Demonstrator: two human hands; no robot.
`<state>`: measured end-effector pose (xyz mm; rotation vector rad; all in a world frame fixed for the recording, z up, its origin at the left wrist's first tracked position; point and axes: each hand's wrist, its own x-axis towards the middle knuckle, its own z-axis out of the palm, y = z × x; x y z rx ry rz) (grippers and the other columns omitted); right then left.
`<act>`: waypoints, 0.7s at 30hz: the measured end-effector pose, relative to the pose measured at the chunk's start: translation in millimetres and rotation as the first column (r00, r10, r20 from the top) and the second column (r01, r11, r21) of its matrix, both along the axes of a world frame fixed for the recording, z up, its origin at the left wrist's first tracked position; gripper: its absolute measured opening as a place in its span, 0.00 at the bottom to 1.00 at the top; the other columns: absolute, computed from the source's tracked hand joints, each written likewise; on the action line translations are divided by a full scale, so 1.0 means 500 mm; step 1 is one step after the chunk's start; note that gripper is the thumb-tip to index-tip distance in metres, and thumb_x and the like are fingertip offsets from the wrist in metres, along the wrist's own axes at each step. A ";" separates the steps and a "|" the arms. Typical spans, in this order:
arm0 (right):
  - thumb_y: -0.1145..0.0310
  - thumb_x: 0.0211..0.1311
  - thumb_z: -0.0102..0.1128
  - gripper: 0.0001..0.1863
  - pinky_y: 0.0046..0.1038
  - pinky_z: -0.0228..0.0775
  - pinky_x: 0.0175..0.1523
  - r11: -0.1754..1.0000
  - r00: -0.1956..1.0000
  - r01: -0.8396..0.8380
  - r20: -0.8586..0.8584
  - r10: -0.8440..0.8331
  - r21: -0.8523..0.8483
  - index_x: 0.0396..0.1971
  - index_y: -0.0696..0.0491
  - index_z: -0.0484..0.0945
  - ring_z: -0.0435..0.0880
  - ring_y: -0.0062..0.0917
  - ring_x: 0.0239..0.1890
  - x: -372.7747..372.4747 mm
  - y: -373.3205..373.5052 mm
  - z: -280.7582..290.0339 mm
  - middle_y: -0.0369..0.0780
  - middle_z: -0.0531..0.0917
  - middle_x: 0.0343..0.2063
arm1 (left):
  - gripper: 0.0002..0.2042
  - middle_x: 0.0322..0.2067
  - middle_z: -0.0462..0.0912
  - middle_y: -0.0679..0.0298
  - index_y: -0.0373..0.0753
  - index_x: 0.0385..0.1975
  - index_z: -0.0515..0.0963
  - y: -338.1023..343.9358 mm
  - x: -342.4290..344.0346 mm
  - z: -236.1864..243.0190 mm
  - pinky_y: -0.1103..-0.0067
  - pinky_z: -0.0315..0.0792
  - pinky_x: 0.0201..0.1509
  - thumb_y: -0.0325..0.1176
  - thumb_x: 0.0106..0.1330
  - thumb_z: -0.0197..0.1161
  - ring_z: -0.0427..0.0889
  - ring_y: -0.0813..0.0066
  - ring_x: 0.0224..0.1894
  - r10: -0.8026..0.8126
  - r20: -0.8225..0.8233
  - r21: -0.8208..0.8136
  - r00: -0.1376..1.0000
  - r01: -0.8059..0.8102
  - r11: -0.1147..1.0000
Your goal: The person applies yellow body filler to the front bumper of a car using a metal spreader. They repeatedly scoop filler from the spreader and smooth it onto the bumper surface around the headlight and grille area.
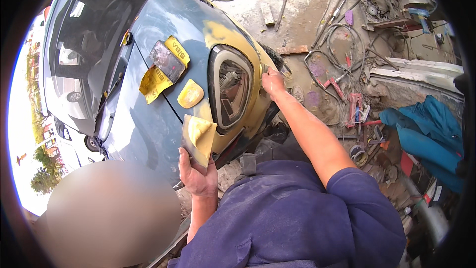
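- Board (196, 156), bearing a mound of yellow paste (200, 129), is held up just in front of the car (171, 15), below and left of its headlight (229, 87) as seen from my head.
- My left fingers (184, 160) grasp the board by its lower end, thumb along the near edge.
- My right fingers (269, 73), curled at the end of an outstretched arm, meet the yellow-coated panel (254, 100) on the headlight's far side; whether they grip anything, I cannot tell.
- On the blue hood, a rounded yellow pad (190, 94) lies between the headlight and a dark block (167, 61), which rests across yellow sheets (177, 48).
- A yellow patch (220, 33) spreads over the bodywork beyond the headlight.
- Across the shop floor to my right, hoses (342, 26) lie coiled near a red tool (337, 89) and purple discs (313, 100), while a teal cloth (427, 134) drapes over the clutter.
- I wear a dark blue shirt (297, 213), dusty across the front.
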<state>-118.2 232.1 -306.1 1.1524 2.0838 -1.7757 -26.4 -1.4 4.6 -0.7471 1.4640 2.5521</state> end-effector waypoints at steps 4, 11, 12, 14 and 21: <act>0.65 0.68 0.52 0.30 0.42 0.73 0.69 1.000 0.999 -0.022 -0.027 0.022 -0.011 0.70 0.55 0.78 0.84 0.52 0.63 -0.010 -0.026 -0.015 0.58 0.86 0.58 | 0.19 0.60 0.87 0.62 0.38 0.63 0.80 -0.013 0.000 -0.003 0.68 0.77 0.65 0.44 0.84 0.59 0.86 0.65 0.62 0.038 0.034 -0.031 0.999 -0.037 0.999; 0.63 0.69 0.55 0.32 0.45 0.73 0.71 0.986 0.994 -0.033 -0.096 0.049 0.162 0.74 0.50 0.77 0.83 0.55 0.63 0.002 -0.065 0.021 0.59 0.83 0.61 | 0.22 0.64 0.85 0.58 0.34 0.66 0.78 -0.034 0.000 -0.026 0.63 0.73 0.74 0.46 0.85 0.57 0.83 0.59 0.67 0.037 0.035 -0.013 0.999 -0.037 0.999; 0.64 0.69 0.55 0.32 0.44 0.74 0.71 0.988 0.991 -0.036 -0.120 0.054 0.150 0.74 0.49 0.77 0.84 0.54 0.62 0.011 -0.059 0.030 0.58 0.84 0.60 | 0.22 0.64 0.85 0.58 0.34 0.66 0.78 -0.034 -0.001 -0.028 0.63 0.73 0.74 0.45 0.85 0.57 0.83 0.59 0.67 0.032 0.031 -0.006 0.999 -0.032 0.999; 0.65 0.68 0.55 0.27 0.43 0.79 0.60 1.000 0.982 -0.009 -0.186 0.012 0.014 0.67 0.51 0.82 0.89 0.49 0.52 0.025 -0.036 0.042 0.56 0.89 0.48 | 0.22 0.64 0.85 0.58 0.34 0.66 0.78 -0.035 -0.002 -0.031 0.62 0.73 0.74 0.45 0.85 0.57 0.83 0.59 0.67 0.025 0.041 -0.002 0.999 -0.025 1.000; 0.68 0.69 0.54 0.23 0.39 0.77 0.55 0.998 0.997 0.055 -0.045 -0.055 -0.001 0.60 0.57 0.82 0.89 0.41 0.47 0.039 0.022 0.007 0.51 0.90 0.46 | 0.23 0.63 0.85 0.57 0.34 0.66 0.78 -0.042 0.004 -0.025 0.62 0.74 0.73 0.45 0.84 0.58 0.84 0.58 0.67 0.004 0.025 -0.005 1.000 -0.004 1.000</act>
